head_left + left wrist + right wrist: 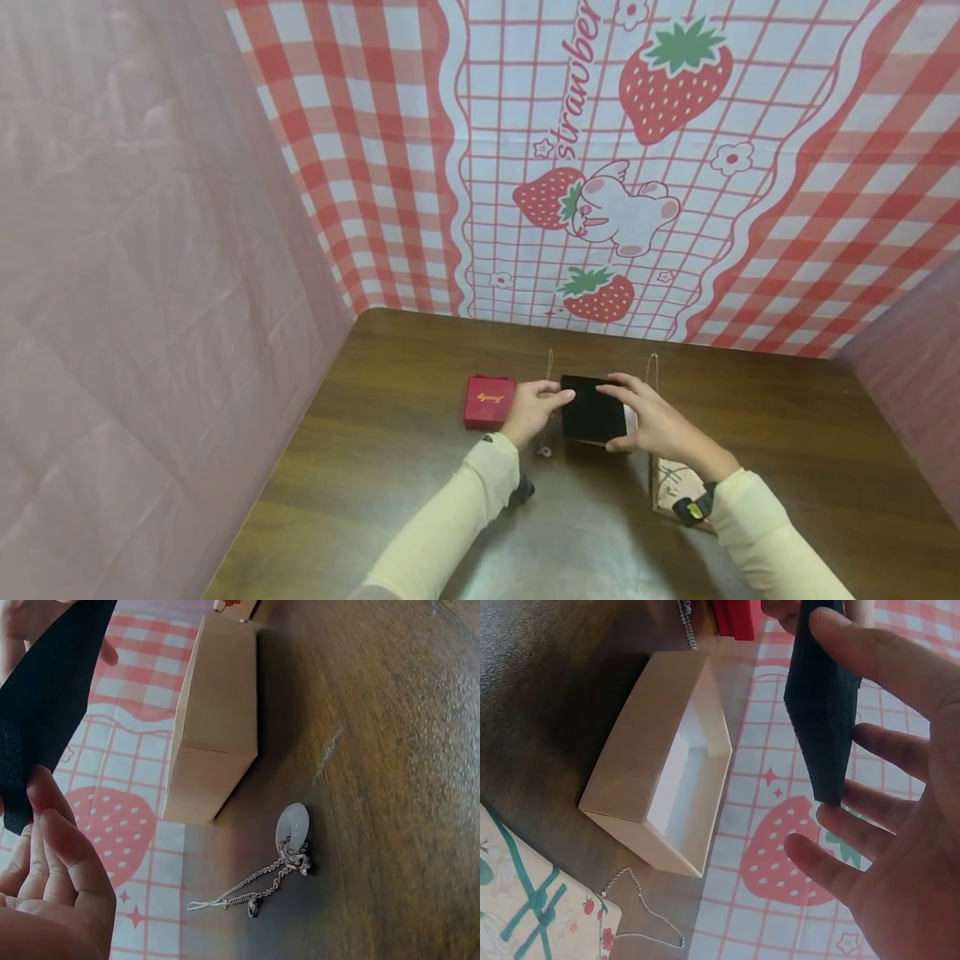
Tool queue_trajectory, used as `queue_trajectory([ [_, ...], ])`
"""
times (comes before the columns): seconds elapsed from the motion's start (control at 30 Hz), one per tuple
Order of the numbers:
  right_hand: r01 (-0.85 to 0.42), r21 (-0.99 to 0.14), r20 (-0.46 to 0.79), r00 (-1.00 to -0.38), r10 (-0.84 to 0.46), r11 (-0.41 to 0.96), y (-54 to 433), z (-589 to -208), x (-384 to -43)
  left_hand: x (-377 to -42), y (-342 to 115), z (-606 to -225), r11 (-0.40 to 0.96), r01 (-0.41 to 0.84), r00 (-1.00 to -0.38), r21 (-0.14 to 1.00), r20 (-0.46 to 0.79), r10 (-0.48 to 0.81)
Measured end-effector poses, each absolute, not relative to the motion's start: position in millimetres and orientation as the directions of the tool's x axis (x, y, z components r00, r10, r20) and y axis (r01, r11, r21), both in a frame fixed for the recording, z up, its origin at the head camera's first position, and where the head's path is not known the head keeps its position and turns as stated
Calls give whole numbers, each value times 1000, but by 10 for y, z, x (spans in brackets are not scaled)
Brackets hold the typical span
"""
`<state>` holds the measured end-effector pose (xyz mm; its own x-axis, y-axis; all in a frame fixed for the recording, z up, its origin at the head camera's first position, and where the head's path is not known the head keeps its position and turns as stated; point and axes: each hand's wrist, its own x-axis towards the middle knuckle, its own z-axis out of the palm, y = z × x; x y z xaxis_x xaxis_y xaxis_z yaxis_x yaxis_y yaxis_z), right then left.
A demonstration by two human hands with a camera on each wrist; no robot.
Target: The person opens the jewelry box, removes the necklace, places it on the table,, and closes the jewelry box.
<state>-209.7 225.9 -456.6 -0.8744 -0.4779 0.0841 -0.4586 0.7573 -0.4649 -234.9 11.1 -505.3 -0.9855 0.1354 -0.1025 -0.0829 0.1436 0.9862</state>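
Note:
A flat black pad with a velvety surface (592, 410) is held up between both hands. My left hand (534, 410) pinches its left edge between thumb and fingers, plainly seen in the left wrist view. At the other side my right hand (654, 421) holds it, thumb on one face and fingertips along the far edge (825, 705). Beneath the pad an open tan cardboard box (645, 742) with a pale inside stands on the table, mostly hidden in the head view. A silver chain necklace with a white ring pendant (292, 823) lies beside the box, near my left hand.
Left of the hands sits a red box with gold lettering (489, 408). A floral box or lid with green ribbon lines (525, 900) lies at the right, partly under my right wrist. Another thin chain (641, 896) is beside the tan box. A strawberry-print cloth (600, 108) hangs behind.

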Motion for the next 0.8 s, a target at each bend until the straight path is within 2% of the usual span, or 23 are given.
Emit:
queue_trajectory([
  [0.8,-460,-453,98,-877,-471,764,2264,-4599,-2078,-2334,111,-5039,142,-99,-986,985,-117,122],
])
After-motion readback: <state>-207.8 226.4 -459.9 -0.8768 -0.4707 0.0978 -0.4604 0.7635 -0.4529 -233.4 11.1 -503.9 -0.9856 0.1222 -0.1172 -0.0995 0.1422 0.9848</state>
